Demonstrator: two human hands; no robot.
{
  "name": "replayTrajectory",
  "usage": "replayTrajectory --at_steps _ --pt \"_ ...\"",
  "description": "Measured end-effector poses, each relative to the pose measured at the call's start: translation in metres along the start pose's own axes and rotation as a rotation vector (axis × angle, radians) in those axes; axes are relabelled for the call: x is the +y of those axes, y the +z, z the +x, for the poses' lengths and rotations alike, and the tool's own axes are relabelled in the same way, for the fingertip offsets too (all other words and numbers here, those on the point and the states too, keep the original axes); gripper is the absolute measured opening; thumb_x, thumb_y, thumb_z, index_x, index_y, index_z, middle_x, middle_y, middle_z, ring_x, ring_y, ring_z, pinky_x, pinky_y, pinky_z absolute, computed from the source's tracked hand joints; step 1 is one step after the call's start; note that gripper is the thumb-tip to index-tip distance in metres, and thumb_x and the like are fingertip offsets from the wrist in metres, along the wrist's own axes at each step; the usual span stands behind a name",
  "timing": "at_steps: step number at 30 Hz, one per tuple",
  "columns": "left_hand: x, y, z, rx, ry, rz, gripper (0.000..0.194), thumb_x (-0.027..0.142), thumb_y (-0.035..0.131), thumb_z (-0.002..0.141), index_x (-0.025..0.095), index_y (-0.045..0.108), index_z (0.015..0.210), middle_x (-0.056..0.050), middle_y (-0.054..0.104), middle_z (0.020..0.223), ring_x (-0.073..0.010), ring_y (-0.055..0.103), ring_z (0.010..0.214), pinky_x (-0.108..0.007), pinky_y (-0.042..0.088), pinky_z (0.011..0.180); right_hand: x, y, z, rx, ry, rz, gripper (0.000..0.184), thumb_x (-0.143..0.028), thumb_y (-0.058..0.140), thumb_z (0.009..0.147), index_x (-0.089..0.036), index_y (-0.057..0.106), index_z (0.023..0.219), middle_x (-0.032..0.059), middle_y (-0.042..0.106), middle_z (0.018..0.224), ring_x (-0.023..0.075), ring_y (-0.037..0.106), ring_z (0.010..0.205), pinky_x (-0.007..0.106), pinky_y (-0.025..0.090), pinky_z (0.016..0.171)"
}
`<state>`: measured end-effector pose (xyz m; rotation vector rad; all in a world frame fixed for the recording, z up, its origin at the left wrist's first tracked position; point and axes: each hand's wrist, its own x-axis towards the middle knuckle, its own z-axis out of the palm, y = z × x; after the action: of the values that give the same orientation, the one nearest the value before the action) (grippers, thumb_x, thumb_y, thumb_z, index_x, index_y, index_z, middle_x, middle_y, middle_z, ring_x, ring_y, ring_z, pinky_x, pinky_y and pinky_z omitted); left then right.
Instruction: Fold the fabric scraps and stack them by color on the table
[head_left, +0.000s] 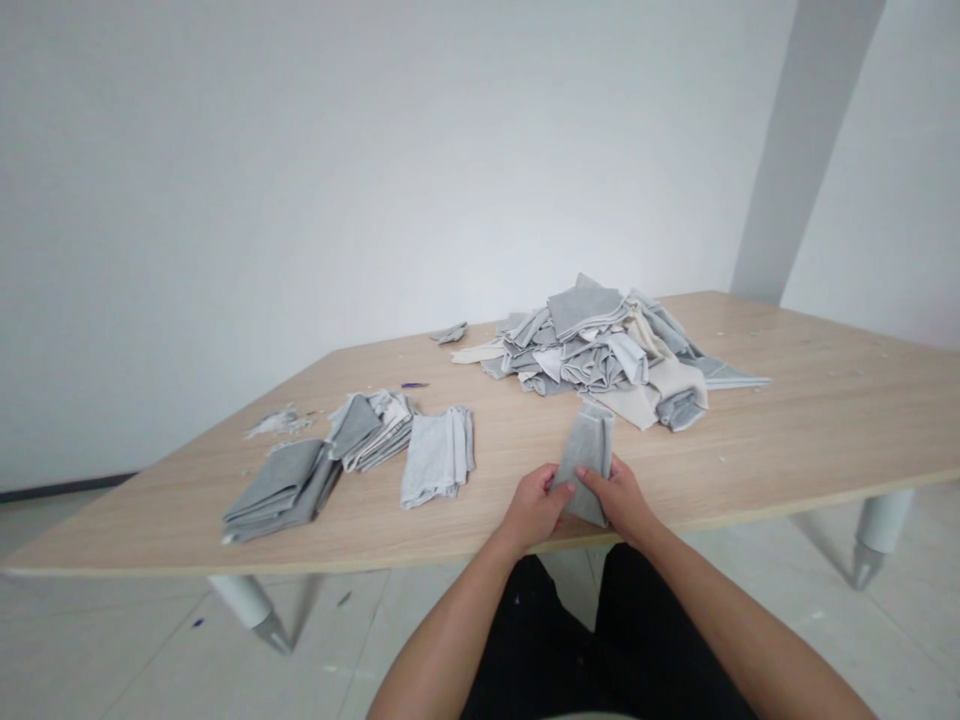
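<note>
1 folded grey cloth (587, 440) lies at the near edge of the desk (510, 550), between the hands. The left hand (536, 508) grips its left side and the right hand (622, 500) its right, the 2 thumbs on top; the fingers beneath are partly hidden. Just beyond its far end is 1 loose heap of cloths (592, 345), too tangled to count. Toward the desk's left edge sit 3 folded piles: light grey (435, 458), mixed (371, 432) and darker grey (281, 490). Behind them are 1 purple object (414, 385) and white scraps (277, 421); 1 small cloth bundle (450, 333) lies near the far edge.
</note>
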<state>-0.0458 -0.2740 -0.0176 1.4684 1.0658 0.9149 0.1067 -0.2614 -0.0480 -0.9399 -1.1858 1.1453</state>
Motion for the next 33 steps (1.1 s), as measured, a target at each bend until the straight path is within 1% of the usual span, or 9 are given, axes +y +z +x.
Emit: replayTrajectory --at_steps 5,8,14,17,21,24,27,30,33 --pt "0.005 -0.011 -0.010 0.099 0.132 0.104 0.019 0.031 0.056 0.081 0.016 0.064 0.088 0.002 0.058 0.065 -0.0100 0.050 0.054 -0.019 0.041 0.047 0.001 0.006 -0.005 -0.166 0.011 -0.053 0.036 -0.044 0.068 0.072 -0.018 0.063 0.096 0.0071 0.071 0.088 0.0240 0.066 0.081 0.035 0.052 0.072" --pt "0.016 -0.031 -0.016 0.247 0.223 0.191 0.020 0.032 0.055 0.082 0.017 0.066 0.088 0.003 0.058 0.062 -0.0092 0.049 0.050 -0.019 0.041 0.047 0.001 0.008 -0.005 -0.221 0.087 -0.062 0.027 -0.044 0.065 0.073 -0.020 0.058 0.084 0.0009 0.066 0.066 0.0168 0.060 0.058 0.028 0.047 0.053" --pt "0.053 -0.117 -0.006 0.733 0.205 0.164 0.034 0.046 0.052 0.079 0.019 0.059 0.099 0.005 0.057 0.062 -0.0092 0.048 0.040 -0.021 0.039 0.038 -0.003 0.007 -0.004 -0.200 0.163 -0.051 0.021 -0.037 0.061 0.073 -0.021 0.048 0.070 -0.0048 0.058 0.054 0.0101 0.049 0.044 0.022 0.036 0.044" --pt "0.055 -0.164 0.001 0.807 0.115 0.226 0.034 0.042 0.043 0.083 0.019 0.054 0.106 0.004 0.057 0.064 -0.0095 0.049 0.040 -0.020 0.036 0.037 -0.006 0.007 -0.006 -0.188 0.166 -0.060 0.020 -0.038 0.059 0.075 -0.021 0.049 0.070 -0.0045 0.059 0.055 0.0098 0.049 0.044 0.022 0.034 0.043" --pt "0.035 -0.200 -0.008 0.736 -0.150 0.435 0.023 0.039 0.060 0.073 0.016 0.060 0.075 0.001 0.051 0.045 -0.0139 0.048 0.035 -0.024 0.035 0.036 -0.009 0.007 -0.009 -0.197 0.146 -0.114 0.019 -0.037 0.057 0.077 -0.020 0.051 0.071 -0.0040 0.059 0.055 0.0102 0.050 0.046 0.022 0.035 0.044" --pt "0.023 -0.213 -0.019 0.692 -0.294 0.654 0.026 0.039 0.063 0.071 0.017 0.059 0.057 -0.003 0.050 0.038 -0.0207 0.054 0.040 -0.031 0.043 0.044 -0.010 0.005 -0.011 -0.222 0.123 -0.128 0.018 -0.037 0.056 0.078 -0.020 0.052 0.071 -0.0034 0.059 0.056 0.0107 0.050 0.047 0.023 0.036 0.046" --pt "0.024 -0.221 -0.025 0.716 -0.334 0.886 0.034 0.047 0.061 0.072 0.015 0.062 0.060 -0.011 0.060 0.050 -0.0320 0.065 0.067 -0.040 0.049 0.064 -0.009 0.004 -0.011 -0.217 0.111 -0.113 0.019 -0.038 0.056 0.079 -0.021 0.053 0.072 -0.0030 0.059 0.056 0.0112 0.050 0.046 0.023 0.036 0.045" --pt "0.030 -0.217 -0.026 0.791 -0.309 1.058 0.047 0.054 0.050 0.079 0.011 0.067 0.086 -0.021 0.070 0.085 -0.0402 0.062 0.098 -0.048 0.044 0.082 -0.007 0.004 -0.011 -0.217 0.105 -0.108 0.019 -0.039 0.056 0.078 -0.021 0.054 0.071 -0.0026 0.059 0.056 0.0119 0.050 0.046 0.024 0.036 0.045" --pt "0.027 -0.202 -0.025 0.760 -0.185 1.213 0.055 0.052 0.038 0.087 0.010 0.058 0.117 -0.024 0.061 0.119 -0.0370 0.053 0.116 -0.046 0.040 0.093 -0.004 0.005 -0.011 -0.238 0.096 -0.114 0.017 -0.036 0.056 0.079 -0.021 0.054 0.072 -0.0027 0.060 0.056 0.0117 0.051 0.047 0.023 0.037 0.046"
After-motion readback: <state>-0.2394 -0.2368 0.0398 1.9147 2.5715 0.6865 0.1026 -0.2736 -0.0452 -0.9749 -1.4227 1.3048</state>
